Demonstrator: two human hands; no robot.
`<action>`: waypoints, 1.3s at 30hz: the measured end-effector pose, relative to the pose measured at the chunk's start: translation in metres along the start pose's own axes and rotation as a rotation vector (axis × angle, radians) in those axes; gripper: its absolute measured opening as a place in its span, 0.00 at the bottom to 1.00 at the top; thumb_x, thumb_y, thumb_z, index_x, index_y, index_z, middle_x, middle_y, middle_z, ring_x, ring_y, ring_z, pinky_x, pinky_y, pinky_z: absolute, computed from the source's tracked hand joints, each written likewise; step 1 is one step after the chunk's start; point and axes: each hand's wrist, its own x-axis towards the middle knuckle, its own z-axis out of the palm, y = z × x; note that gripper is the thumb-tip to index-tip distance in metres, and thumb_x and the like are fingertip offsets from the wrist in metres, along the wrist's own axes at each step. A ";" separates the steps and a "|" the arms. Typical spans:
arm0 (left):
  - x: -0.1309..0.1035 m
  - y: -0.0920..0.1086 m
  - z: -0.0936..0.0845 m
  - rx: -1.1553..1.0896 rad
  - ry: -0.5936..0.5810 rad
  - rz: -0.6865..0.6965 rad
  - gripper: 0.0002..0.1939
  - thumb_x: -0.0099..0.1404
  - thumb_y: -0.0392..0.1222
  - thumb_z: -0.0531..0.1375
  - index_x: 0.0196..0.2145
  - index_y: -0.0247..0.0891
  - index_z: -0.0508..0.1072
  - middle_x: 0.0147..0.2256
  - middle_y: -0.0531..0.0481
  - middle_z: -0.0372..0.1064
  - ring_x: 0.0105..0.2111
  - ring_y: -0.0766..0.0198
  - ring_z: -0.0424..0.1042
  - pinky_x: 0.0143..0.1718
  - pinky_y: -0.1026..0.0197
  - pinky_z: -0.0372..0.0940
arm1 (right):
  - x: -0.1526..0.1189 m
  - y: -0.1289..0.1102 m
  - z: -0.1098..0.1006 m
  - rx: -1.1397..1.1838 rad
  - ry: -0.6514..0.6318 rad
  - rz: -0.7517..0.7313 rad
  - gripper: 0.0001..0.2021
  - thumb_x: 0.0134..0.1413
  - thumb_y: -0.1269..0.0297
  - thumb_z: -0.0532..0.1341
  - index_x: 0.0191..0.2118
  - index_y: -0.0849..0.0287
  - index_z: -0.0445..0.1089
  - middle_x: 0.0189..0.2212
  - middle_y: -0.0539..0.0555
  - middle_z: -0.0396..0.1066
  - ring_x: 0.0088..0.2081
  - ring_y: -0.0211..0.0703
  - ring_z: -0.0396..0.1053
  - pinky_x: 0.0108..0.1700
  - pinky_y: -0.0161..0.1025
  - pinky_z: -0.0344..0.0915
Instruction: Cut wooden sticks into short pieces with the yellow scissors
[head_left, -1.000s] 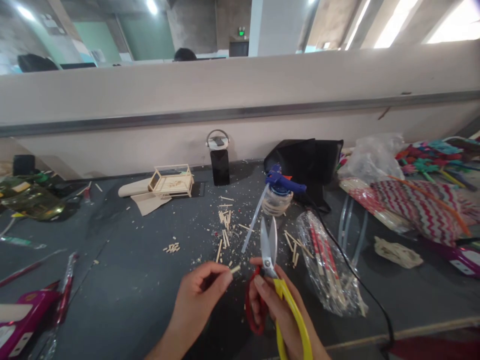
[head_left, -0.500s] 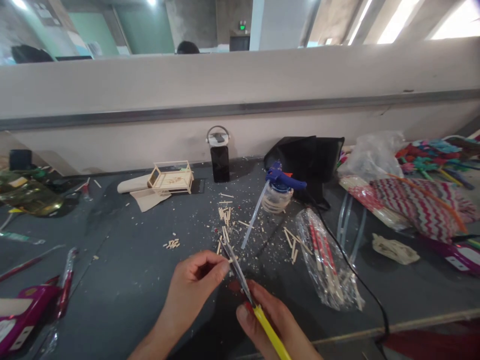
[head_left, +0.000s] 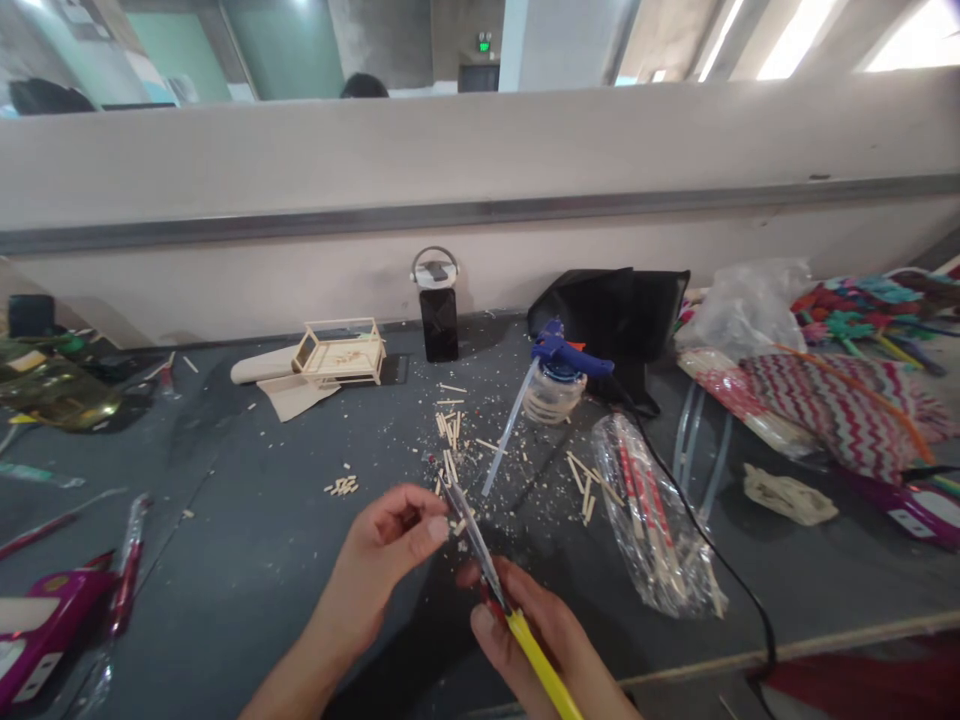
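Note:
My right hand (head_left: pixel 536 625) is closed around a yellow-handled cutting tool (head_left: pixel 536 660). Its long grey metal blade points away and to the left; whether it is a knife or scissors is unclear. My left hand (head_left: pixel 394 545) has its thumb and index finger pinched together close beside the blade. A short pale wooden stick (head_left: pixel 460 525) shows between the left fingertips and the blade, partly hidden. Just beyond the blade tip lie several loose wooden sticks (head_left: pixel 448 430). Left of them is a small pile of cut wooden pieces (head_left: pixel 345 486).
A miniature wooden bed-like frame (head_left: pixel 341 358) stands at the back left, near a black phone (head_left: pixel 439 325). A blue glue gun (head_left: pixel 566 352) rests on a clear jar (head_left: pixel 553 398); its black cable runs forward. Plastic-bagged sticks (head_left: pixel 652 520) lie at right, a magenta tool (head_left: pixel 56 625) at left.
My left hand has shifted slightly left and up, its fingertips a little farther from the blade. My right hand with the cutting tool has hardly moved.

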 end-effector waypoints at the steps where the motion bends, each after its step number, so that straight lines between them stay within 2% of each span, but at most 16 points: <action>1: 0.002 -0.001 -0.002 -0.082 -0.026 -0.005 0.11 0.55 0.46 0.67 0.34 0.39 0.77 0.26 0.54 0.67 0.27 0.68 0.61 0.31 0.65 0.58 | 0.000 0.000 0.000 0.012 -0.001 0.007 0.19 0.57 0.45 0.57 0.40 0.57 0.71 0.23 0.48 0.59 0.23 0.36 0.52 0.24 0.34 0.52; 4: 0.007 -0.007 -0.005 -0.233 -0.165 -0.031 0.24 0.52 0.48 0.70 0.46 0.38 0.76 0.31 0.52 0.66 0.31 0.66 0.63 0.34 0.64 0.60 | -0.001 -0.001 0.000 -0.002 -0.020 0.021 0.20 0.57 0.44 0.57 0.40 0.56 0.71 0.22 0.47 0.58 0.21 0.34 0.50 0.23 0.34 0.50; 6: 0.009 -0.012 -0.004 -0.299 -0.277 -0.066 0.28 0.50 0.50 0.71 0.48 0.38 0.76 0.30 0.53 0.64 0.30 0.65 0.63 0.33 0.62 0.61 | -0.001 -0.003 -0.001 -0.032 -0.050 0.004 0.20 0.58 0.44 0.56 0.41 0.57 0.71 0.23 0.47 0.59 0.22 0.35 0.52 0.24 0.35 0.51; 10: 0.012 -0.021 0.001 -0.411 -0.413 -0.070 0.22 0.50 0.49 0.71 0.42 0.38 0.79 0.26 0.54 0.62 0.23 0.69 0.61 0.27 0.62 0.61 | 0.001 0.001 -0.002 -0.048 -0.106 -0.034 0.21 0.59 0.44 0.54 0.43 0.58 0.71 0.23 0.48 0.61 0.23 0.37 0.56 0.26 0.36 0.55; 14: 0.016 -0.027 0.002 -0.421 -0.404 -0.032 0.18 0.50 0.47 0.71 0.37 0.36 0.80 0.26 0.52 0.65 0.23 0.70 0.62 0.26 0.64 0.59 | 0.004 0.014 -0.001 -0.001 -0.136 0.000 0.24 0.58 0.41 0.53 0.43 0.58 0.71 0.23 0.49 0.61 0.23 0.36 0.57 0.26 0.35 0.57; 18: 0.019 -0.033 0.000 -0.447 -0.436 -0.055 0.20 0.50 0.49 0.72 0.39 0.38 0.80 0.25 0.53 0.65 0.22 0.70 0.61 0.26 0.65 0.58 | 0.005 0.021 -0.001 0.006 -0.162 -0.020 0.25 0.59 0.40 0.52 0.42 0.59 0.70 0.24 0.49 0.61 0.23 0.36 0.56 0.25 0.35 0.56; 23: 0.021 -0.041 -0.003 -0.444 -0.392 -0.073 0.20 0.47 0.49 0.73 0.37 0.36 0.81 0.26 0.53 0.64 0.25 0.71 0.59 0.26 0.67 0.54 | 0.004 0.011 -0.007 -0.103 -0.177 -0.023 0.19 0.61 0.46 0.54 0.41 0.58 0.70 0.27 0.50 0.64 0.26 0.37 0.59 0.28 0.34 0.59; 29: 0.020 -0.042 0.001 -0.470 -0.377 -0.050 0.20 0.49 0.49 0.72 0.38 0.35 0.80 0.31 0.50 0.66 0.26 0.71 0.61 0.28 0.67 0.57 | 0.004 0.000 -0.012 -0.085 -0.242 -0.005 0.27 0.59 0.38 0.51 0.42 0.59 0.68 0.24 0.46 0.56 0.22 0.33 0.50 0.24 0.33 0.52; 33: 0.019 -0.043 0.007 -0.563 -0.449 -0.055 0.19 0.53 0.47 0.70 0.41 0.37 0.79 0.34 0.49 0.70 0.21 0.72 0.63 0.22 0.66 0.59 | 0.006 -0.001 -0.010 0.015 -0.267 0.011 0.27 0.58 0.37 0.52 0.42 0.60 0.66 0.23 0.44 0.53 0.22 0.31 0.47 0.23 0.33 0.48; 39: 0.018 -0.048 0.011 -0.644 -0.468 -0.083 0.16 0.54 0.46 0.69 0.40 0.37 0.80 0.30 0.50 0.72 0.18 0.73 0.64 0.20 0.67 0.58 | 0.005 0.000 -0.009 0.025 -0.256 -0.003 0.27 0.57 0.36 0.53 0.40 0.59 0.67 0.23 0.44 0.52 0.22 0.32 0.47 0.25 0.34 0.49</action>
